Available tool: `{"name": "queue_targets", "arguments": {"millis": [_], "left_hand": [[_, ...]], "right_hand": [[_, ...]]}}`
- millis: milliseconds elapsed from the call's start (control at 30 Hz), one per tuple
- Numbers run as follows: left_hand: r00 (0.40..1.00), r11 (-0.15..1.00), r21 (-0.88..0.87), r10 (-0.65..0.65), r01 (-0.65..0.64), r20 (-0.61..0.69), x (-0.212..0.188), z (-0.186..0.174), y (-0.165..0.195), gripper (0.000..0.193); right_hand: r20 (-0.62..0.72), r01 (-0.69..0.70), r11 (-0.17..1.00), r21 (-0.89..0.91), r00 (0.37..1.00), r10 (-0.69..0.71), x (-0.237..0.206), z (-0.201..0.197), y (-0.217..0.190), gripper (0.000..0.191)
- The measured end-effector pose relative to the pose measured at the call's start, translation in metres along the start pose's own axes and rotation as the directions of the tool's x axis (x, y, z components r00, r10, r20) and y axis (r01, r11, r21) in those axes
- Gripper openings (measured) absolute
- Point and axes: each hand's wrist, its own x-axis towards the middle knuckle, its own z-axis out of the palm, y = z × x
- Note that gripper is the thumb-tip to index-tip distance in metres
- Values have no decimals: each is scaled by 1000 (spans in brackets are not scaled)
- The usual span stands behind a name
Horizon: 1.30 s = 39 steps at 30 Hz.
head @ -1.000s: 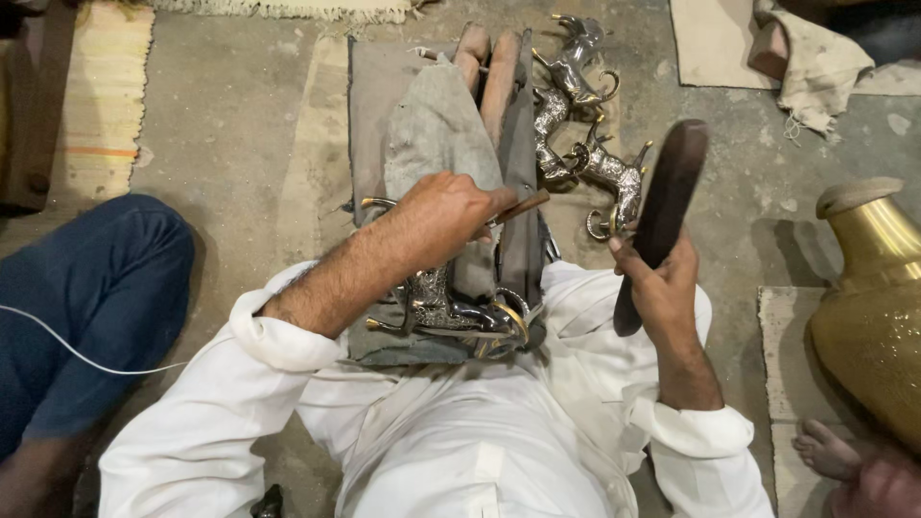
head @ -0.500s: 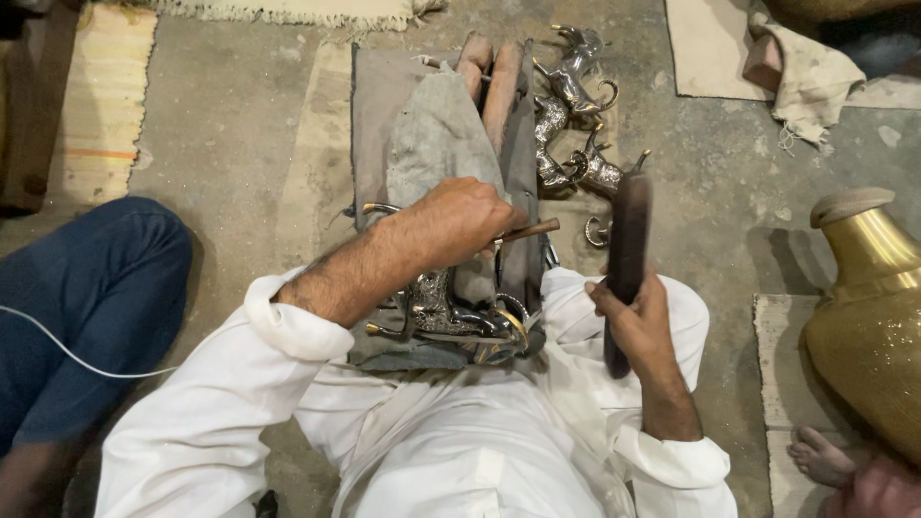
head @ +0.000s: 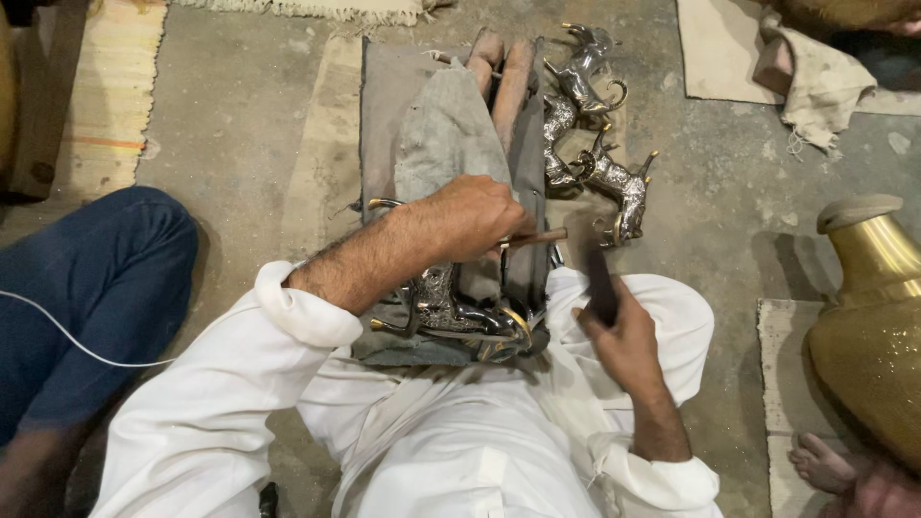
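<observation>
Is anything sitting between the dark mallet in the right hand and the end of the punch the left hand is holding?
Nothing visible does. The right hand holds the dark mallet just below the butt of the punch, which sticks out of the left hand. The gap between them shows only grey cloth underneath. The silver animal figures lie further up, apart.

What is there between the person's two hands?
In the head view, a short brown rod sticks out from the left hand toward the right hand, which grips a dark stick; below lies grey cloth.

The person wears a loose white garment with long sleeves pushed up above bare, hairy forearms.
</observation>
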Motion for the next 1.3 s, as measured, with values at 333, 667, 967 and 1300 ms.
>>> {"name": "queue_targets", "arguments": {"millis": [333, 667, 967, 1300], "left_hand": [[941, 954, -273, -202, 126, -270, -49, -16, 7, 39], [925, 971, -193, -199, 142, -325, -58, -4, 15, 31], [907, 952, -268, -240, 149, -346, -67, 2, 24, 23], [820, 947, -314, -230, 65, -525, -68, 5, 28, 24]], "right_hand": [[115, -102, 995, 0, 988, 101, 12, -13, -7, 45], [-282, 295, 956, 8, 918, -281, 29, -22, -46, 33], [-92, 448, 734, -510, 820, -564, 38, -66, -94, 38], [-46, 408, 686, -602, 841, -540, 36, -67, -81, 43]]}}
